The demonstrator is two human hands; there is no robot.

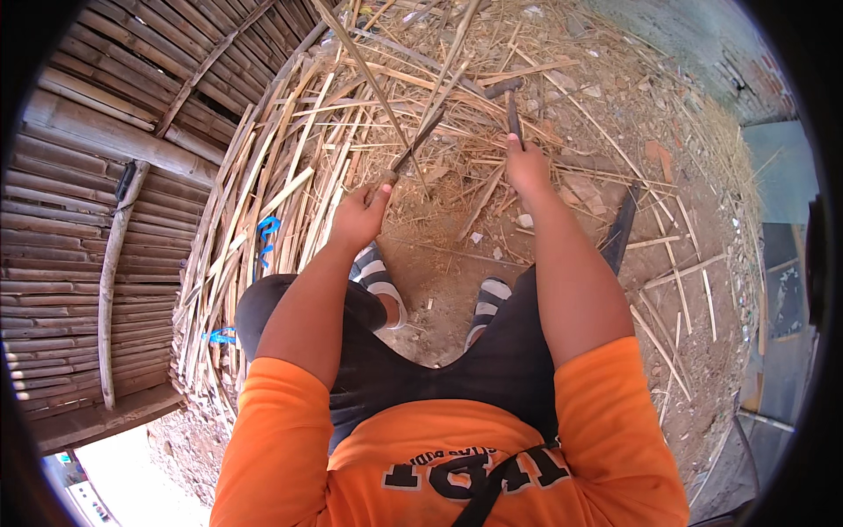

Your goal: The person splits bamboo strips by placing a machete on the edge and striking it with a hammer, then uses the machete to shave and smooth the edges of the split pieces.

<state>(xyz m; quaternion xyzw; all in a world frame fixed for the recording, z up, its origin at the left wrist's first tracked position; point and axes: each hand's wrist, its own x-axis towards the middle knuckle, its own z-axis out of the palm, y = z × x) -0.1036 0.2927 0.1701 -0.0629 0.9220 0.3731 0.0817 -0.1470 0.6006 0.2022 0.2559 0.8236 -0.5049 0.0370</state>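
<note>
Outdoors, the left hand (360, 215) is closed around the end of a thin bamboo strip (421, 136) slanting up over the dirt ground (439, 263). Beside it, the right hand (527, 167) grips a dark-handled hammer (511, 105), its head above the littered bamboo splits (290, 158).

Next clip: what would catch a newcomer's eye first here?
Two bare hands at centre: the left hand grips a long bamboo strip rising to the top edge, the right hand holds a dark blade upright. A heap of split bamboo strips fans out on the left, beside a bamboo wall.
</note>
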